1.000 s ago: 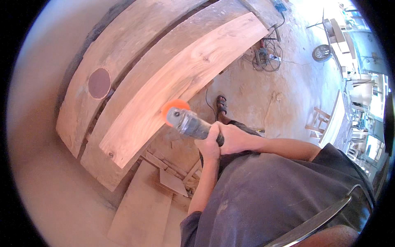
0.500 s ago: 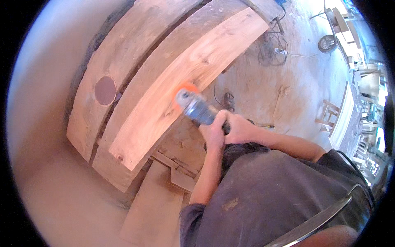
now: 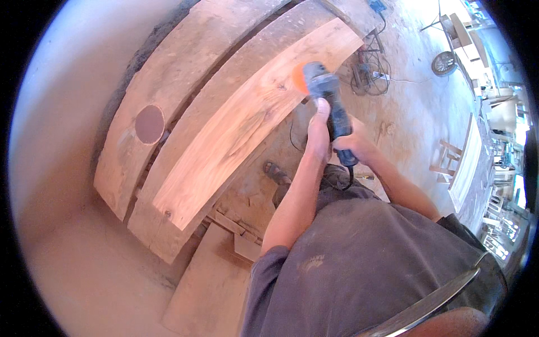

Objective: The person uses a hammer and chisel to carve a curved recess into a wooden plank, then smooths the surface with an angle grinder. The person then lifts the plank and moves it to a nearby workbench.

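Note:
An angle grinder with a blue-grey body and an orange disc is held in both my hands. My left hand wraps its body just behind the head, thumb laid along it. Farther back, near the cord end, my right hand grips the handle. The disc rests on or just over the far half of a long, pale wooden board; contact cannot be made out. Dark grain and a knot show on the board, which lies on a workbench of thick planks.
A round brown sanding disc lies on the bench's outer plank, near the wall. Below the bench lean wooden boards. On the floor are a coiled cable, a wheel and a small wooden stool.
Both hands have carried the grinder away and to the right along the board, from its middle to its far half. The tool now points more straight ahead, and a sandaled foot shows farther left.

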A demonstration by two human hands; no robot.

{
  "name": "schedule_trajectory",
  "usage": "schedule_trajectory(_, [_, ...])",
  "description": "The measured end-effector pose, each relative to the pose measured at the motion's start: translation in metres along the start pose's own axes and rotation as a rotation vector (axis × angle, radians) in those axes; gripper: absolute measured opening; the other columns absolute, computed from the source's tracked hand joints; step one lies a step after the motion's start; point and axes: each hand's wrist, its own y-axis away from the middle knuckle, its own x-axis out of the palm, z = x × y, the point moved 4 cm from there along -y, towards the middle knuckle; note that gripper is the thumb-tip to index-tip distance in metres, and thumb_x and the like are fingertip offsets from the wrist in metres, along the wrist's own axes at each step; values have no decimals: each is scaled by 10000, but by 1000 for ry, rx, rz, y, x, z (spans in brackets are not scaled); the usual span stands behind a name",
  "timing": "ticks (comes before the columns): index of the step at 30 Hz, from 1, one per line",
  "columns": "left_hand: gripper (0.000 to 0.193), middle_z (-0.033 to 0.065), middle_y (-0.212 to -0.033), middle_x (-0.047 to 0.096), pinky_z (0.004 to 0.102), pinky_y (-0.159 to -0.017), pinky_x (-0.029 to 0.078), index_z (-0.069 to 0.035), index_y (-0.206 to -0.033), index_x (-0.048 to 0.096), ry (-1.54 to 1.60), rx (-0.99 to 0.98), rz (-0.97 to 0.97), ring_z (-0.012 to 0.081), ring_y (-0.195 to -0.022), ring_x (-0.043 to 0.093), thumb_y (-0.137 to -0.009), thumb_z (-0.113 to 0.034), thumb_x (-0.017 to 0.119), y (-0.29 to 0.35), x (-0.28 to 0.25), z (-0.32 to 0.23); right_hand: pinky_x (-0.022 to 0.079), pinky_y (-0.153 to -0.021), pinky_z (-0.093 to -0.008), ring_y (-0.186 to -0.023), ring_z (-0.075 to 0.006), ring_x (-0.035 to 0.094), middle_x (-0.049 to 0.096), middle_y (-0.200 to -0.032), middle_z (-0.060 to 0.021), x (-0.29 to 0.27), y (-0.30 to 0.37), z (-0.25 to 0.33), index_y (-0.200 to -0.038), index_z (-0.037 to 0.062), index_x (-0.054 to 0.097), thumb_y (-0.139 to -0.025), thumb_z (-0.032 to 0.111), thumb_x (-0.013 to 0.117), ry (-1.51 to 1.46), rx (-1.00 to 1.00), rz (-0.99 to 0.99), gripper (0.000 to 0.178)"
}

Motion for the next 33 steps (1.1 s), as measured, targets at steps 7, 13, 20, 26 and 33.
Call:
schedule_trajectory(7, [414, 108, -979, 679, 391, -802, 547, 4, -1151, 640, 116, -160, 178, 229, -862, 656, -1071, -384, 520, 7, 32, 14, 565, -629, -342, -677, -211, 660, 637, -836, -91, -24, 53, 2, -1073, 6, 579, -657, 177, 727, -489, 49, 160, 474])
schedule_trajectory(13, [401, 154, -1116, 689, 445, -967, 507, 29, -1247, 611, -323, 53, 303, 291, -1043, 652, -1053, -316, 544, 5, 24, 5, 578, -573, -360, -664, -226, 679, 673, -862, -125, -27, 58, 4, -1101, -30, 610, -691, 211, 760, -598, -59, 73, 499])
schedule_trajectory(20, [717, 327, -1589, 313, 542, -1244, 152, 96, -1457, 437, -1769, 682, -797, 491, -1505, 216, -991, -437, 545, 17, -84, -113, 598, -614, -379, -736, -228, 692, 671, -927, -119, -88, 64, 23, -1151, -34, 581, -724, 200, 728, -568, -106, -45, 508])
schedule_trajectory(26, [789, 265, -1654, 225, 550, -1260, 47, 60, -1517, 397, -2073, 874, -688, 412, -1562, 116, -989, -515, 512, -19, -106, -116, 608, -652, -376, -735, -249, 688, 679, -946, -144, -133, 55, 21, -1139, -62, 579, -775, 217, 710, -647, -206, -171, 477])
schedule_trajectory(33, [659, 196, -1636, 310, 549, -1260, 119, -54, -1468, 505, -1974, 774, -24, 364, -1552, 198, -951, -457, 573, -86, -25, -15, 600, -689, -350, -766, -264, 687, 663, -927, -149, -195, -34, 19, -1205, -49, 559, -815, 241, 675, -664, -158, -4, 499])
